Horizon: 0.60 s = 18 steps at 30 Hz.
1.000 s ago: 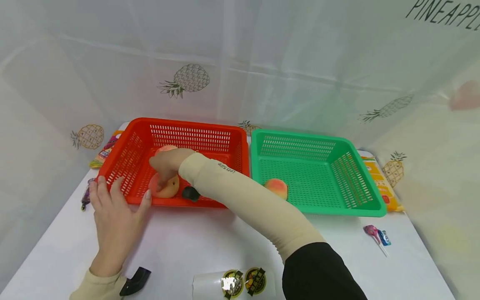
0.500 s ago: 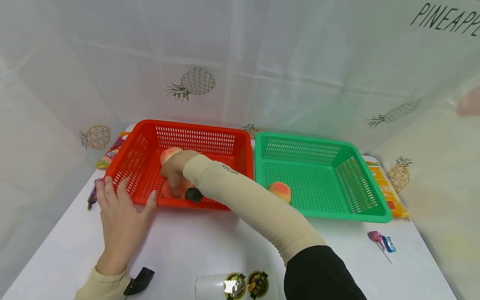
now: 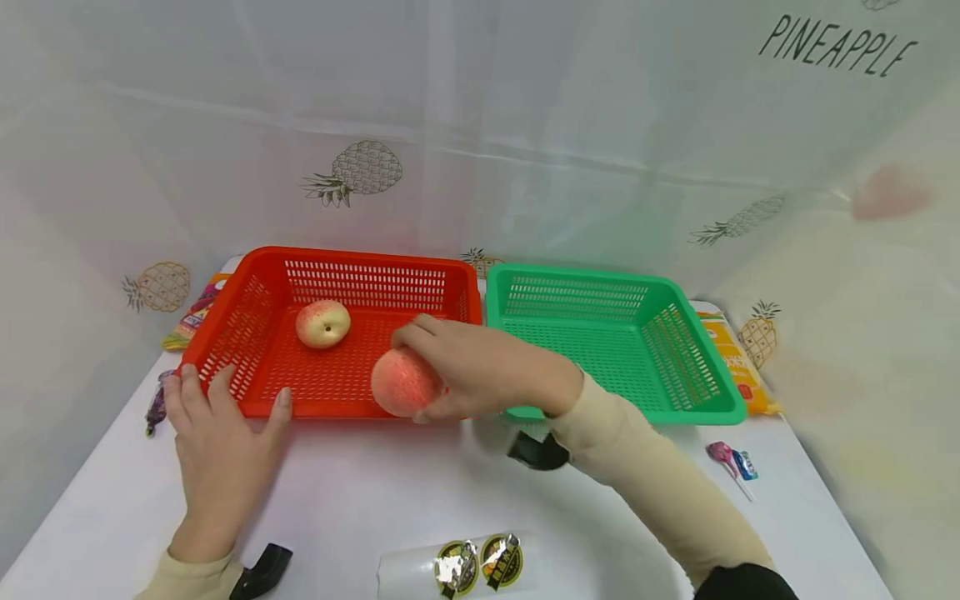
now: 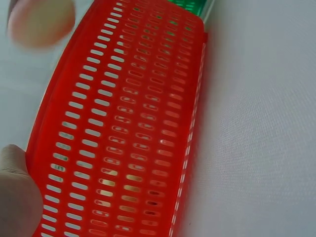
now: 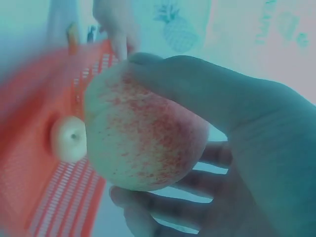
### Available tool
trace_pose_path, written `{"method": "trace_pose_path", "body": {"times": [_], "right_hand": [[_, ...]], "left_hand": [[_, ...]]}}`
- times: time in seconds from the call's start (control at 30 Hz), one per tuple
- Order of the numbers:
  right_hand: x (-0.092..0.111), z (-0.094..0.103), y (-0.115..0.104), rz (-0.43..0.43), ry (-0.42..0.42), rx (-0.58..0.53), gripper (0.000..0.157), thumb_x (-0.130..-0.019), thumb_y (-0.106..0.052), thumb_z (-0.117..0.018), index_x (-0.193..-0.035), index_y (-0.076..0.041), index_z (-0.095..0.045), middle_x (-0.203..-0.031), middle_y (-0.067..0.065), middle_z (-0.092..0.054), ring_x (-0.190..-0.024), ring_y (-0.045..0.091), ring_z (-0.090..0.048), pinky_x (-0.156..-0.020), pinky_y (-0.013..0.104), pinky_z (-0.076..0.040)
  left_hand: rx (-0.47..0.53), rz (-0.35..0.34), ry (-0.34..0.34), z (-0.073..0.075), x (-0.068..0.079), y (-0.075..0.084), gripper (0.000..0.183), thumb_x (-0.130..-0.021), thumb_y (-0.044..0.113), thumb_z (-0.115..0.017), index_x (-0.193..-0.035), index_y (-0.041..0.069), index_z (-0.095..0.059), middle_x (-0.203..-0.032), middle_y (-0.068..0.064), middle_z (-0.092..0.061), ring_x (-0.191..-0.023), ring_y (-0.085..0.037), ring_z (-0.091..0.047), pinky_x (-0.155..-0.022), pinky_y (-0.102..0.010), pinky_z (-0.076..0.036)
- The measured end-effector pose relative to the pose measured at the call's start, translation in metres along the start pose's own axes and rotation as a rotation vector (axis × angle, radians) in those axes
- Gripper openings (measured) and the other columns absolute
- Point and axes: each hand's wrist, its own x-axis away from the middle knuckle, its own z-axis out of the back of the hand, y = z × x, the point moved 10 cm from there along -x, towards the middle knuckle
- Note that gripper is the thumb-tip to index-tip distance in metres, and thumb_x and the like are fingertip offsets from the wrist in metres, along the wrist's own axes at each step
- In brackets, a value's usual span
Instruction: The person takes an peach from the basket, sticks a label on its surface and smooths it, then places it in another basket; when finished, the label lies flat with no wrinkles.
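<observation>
My right hand (image 3: 480, 367) grips a peach (image 3: 406, 382) over the front right part of the red basket (image 3: 352, 408). In the right wrist view the thumb lies over the top of that peach (image 5: 143, 128) and the other fingers curl beneath it. A second, paler peach (image 3: 323, 323) sits in the red basket towards its back left. My left hand (image 3: 225, 458) rests with spread fingers on the basket's front left corner, thumb near the front rim. In the left wrist view its thumb (image 4: 17, 192) touches the red rim.
A green basket (image 3: 697, 417) stands right beside the red one; my right hand and wrist cover part of it. Snack packets (image 3: 738, 362) lie beyond its right side. A lollipop (image 3: 726, 458) is on the table (image 3: 337, 492), and a sheet with round stickers (image 3: 478, 567) lies in front.
My right hand has lifted a peach from the red basket's left part and carried it to the right. The other peach there has come into view. The left hand stays at the corner.
</observation>
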Motion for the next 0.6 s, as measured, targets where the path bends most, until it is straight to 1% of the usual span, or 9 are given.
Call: {"method": "trace_pose_path", "body": {"times": [0.07, 0.13, 0.2, 0.27, 0.37, 0.5, 0.57, 0.6], "right_hand": [[0.029, -0.005, -0.003, 0.023, 0.052, -0.01, 0.063, -0.07, -0.038, -0.07, -0.121, -0.019, -0.038, -0.111, -0.011, -0.044, -0.096, 0.001, -0.045, -0.078, 0.019, -0.045], [0.054, -0.015, -0.006, 0.04, 0.091, -0.018, 0.064, -0.07, -0.037, -0.07, -0.122, -0.019, -0.039, -0.113, -0.011, -0.044, -0.098, 0.001, -0.044, -0.079, 0.019, -0.044], [0.074, -0.027, -0.009, 0.05, 0.128, -0.027, 0.065, -0.07, -0.038, -0.07, -0.123, -0.019, -0.039, -0.117, -0.012, -0.043, -0.101, 0.0, -0.043, -0.08, 0.017, -0.044], [0.089, -0.042, -0.011, 0.046, 0.165, -0.025, 0.065, -0.07, -0.039, -0.069, -0.124, -0.019, -0.039, -0.12, -0.012, -0.041, -0.104, 0.0, -0.042, -0.082, 0.018, -0.044], [0.102, -0.067, -0.011, 0.008, 0.204, -0.028, 0.065, -0.07, -0.04, -0.068, -0.123, -0.018, -0.039, -0.119, -0.011, -0.042, -0.104, 0.002, -0.044, -0.081, 0.02, -0.045], [0.106, -0.097, -0.003, -0.074, 0.226, -0.023, 0.063, -0.069, -0.042, -0.068, -0.12, -0.016, -0.041, -0.116, -0.01, -0.043, -0.102, 0.004, -0.046, -0.078, 0.022, -0.047], [0.107, -0.109, 0.004, -0.123, 0.225, -0.017, 0.064, -0.068, -0.042, -0.069, -0.119, -0.016, -0.041, -0.115, -0.008, -0.044, -0.1, 0.005, -0.048, -0.078, 0.023, -0.047], [0.108, -0.113, 0.007, -0.145, 0.23, -0.011, 0.065, -0.068, -0.042, -0.07, -0.119, -0.015, -0.041, -0.115, -0.007, -0.044, -0.099, 0.006, -0.049, -0.077, 0.024, -0.048]], "left_hand": [[0.001, -0.016, 0.014, 0.001, 0.0, 0.0, 0.077, -0.079, 0.042, -0.058, -0.131, -0.004, -0.028, -0.145, -0.021, -0.006, -0.134, -0.032, 0.006, -0.091, -0.067, -0.021], [0.003, -0.025, 0.022, 0.001, 0.001, 0.0, 0.076, -0.079, 0.041, -0.058, -0.131, -0.005, -0.028, -0.145, -0.021, -0.007, -0.134, -0.033, 0.005, -0.093, -0.066, -0.019], [0.005, -0.033, 0.023, 0.0, 0.0, 0.0, 0.076, -0.079, 0.041, -0.058, -0.131, -0.005, -0.027, -0.145, -0.021, -0.006, -0.134, -0.033, 0.005, -0.096, -0.065, -0.017], [0.014, -0.036, 0.022, 0.0, 0.0, 0.0, 0.075, -0.079, 0.04, -0.057, -0.131, -0.005, -0.026, -0.145, -0.021, -0.005, -0.134, -0.033, 0.006, -0.099, -0.063, -0.013], [0.029, -0.06, 0.054, 0.003, -0.001, 0.003, 0.072, -0.08, 0.04, -0.056, -0.129, -0.006, -0.029, -0.144, -0.022, -0.008, -0.134, -0.033, 0.006, -0.102, -0.06, -0.011], [0.044, -0.09, 0.106, 0.007, -0.002, 0.005, 0.069, -0.079, 0.039, -0.056, -0.124, -0.008, -0.034, -0.14, -0.026, -0.013, -0.133, -0.034, 0.002, -0.104, -0.056, -0.009], [0.043, -0.093, 0.107, 0.005, -0.002, 0.006, 0.069, -0.079, 0.039, -0.056, -0.123, -0.009, -0.035, -0.139, -0.027, -0.015, -0.133, -0.035, 0.001, -0.104, -0.055, -0.01], [0.041, -0.083, 0.093, 0.003, -0.002, 0.005, 0.068, -0.079, 0.04, -0.056, -0.123, -0.008, -0.035, -0.14, -0.026, -0.014, -0.133, -0.034, 0.002, -0.103, -0.056, -0.01]]}}
